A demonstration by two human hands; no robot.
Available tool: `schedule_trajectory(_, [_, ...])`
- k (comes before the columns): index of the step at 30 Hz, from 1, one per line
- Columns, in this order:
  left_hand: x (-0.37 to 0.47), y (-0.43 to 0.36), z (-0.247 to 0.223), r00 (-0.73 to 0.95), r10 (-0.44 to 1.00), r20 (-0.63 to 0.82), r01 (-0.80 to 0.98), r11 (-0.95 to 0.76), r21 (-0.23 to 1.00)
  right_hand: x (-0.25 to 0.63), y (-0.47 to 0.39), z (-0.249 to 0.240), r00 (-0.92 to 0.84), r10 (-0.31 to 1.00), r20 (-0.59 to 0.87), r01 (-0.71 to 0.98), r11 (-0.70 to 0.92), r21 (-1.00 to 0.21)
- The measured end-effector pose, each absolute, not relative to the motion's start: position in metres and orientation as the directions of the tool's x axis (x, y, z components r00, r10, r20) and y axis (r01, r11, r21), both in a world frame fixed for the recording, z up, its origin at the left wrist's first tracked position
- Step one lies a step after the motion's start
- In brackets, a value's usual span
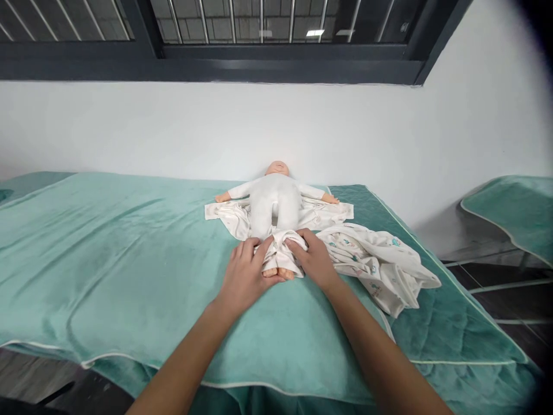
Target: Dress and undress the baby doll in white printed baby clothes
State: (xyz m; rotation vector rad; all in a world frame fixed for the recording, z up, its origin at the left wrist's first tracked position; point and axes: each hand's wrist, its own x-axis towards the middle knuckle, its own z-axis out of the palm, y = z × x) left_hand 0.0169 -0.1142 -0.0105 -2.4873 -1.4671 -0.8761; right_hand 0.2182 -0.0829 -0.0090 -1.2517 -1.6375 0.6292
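A baby doll [276,193] with a white cloth body lies on its back, head toward the wall and feet toward me. Beneath its arms and torso a white printed baby garment [317,214] is spread out. Around the doll's ankles sits a bunched white cloth [283,249], with the bare feet [279,272] poking out below. My left hand [246,268] grips that cloth from the left, its fingers curled at the edge. On the other side my right hand [317,256] pinches the cloth between thumb and fingers.
Right of the doll lies a crumpled white printed cloth [380,262]. Everything rests on a green velvet bed cover [129,271]. A white wall [194,127] with a barred window [276,34] stands behind. Another green-covered surface [514,207] is at right.
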Motion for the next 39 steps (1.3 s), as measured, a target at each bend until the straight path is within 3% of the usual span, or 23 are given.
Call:
schedule_trajectory(9, [0.02, -0.099, -0.014, 0.366, 0.775, 0.516, 0.851, -0.502, 0.15, 0.219, -0.078, -0.01, -0.06, 0.958, 0.279, 0.383, 0.28, -0.88])
schedule_trajectory(16, [0.018, -0.106, -0.015, 0.346, 0.798, 0.493, 0.846, -0.492, 0.203, 0.226, -0.111, -0.011, -0.257, 0.926, 0.276, 0.382, 0.36, -0.851])
schedule_trajectory(22, [0.016, -0.115, -0.014, 0.358, 0.809, 0.466, 0.812, -0.516, 0.273, 0.225, -0.125, -0.013, -0.255, 0.909, 0.33, 0.421, 0.411, -0.808])
schedule_trajectory(28, [0.008, -0.123, -0.002, 0.424, 0.83, 0.363, 0.771, -0.541, 0.336, 0.228, -0.13, -0.007, -0.233, 0.931, 0.28, 0.477, 0.361, -0.802])
schedule_trajectory(35, [-0.003, -0.138, 0.053, 0.501, 0.859, 0.109, 0.657, -0.459, 0.598, 0.236, -0.141, 0.026, -0.239, 0.959, 0.152, 0.593, 0.268, -0.759])
schedule_trajectory(39, [-0.001, -0.157, 0.086, 0.525, 0.851, 0.009, 0.591, -0.372, 0.716, 0.242, -0.154, 0.057, -0.307, 0.95, 0.056, 0.579, 0.233, -0.781])
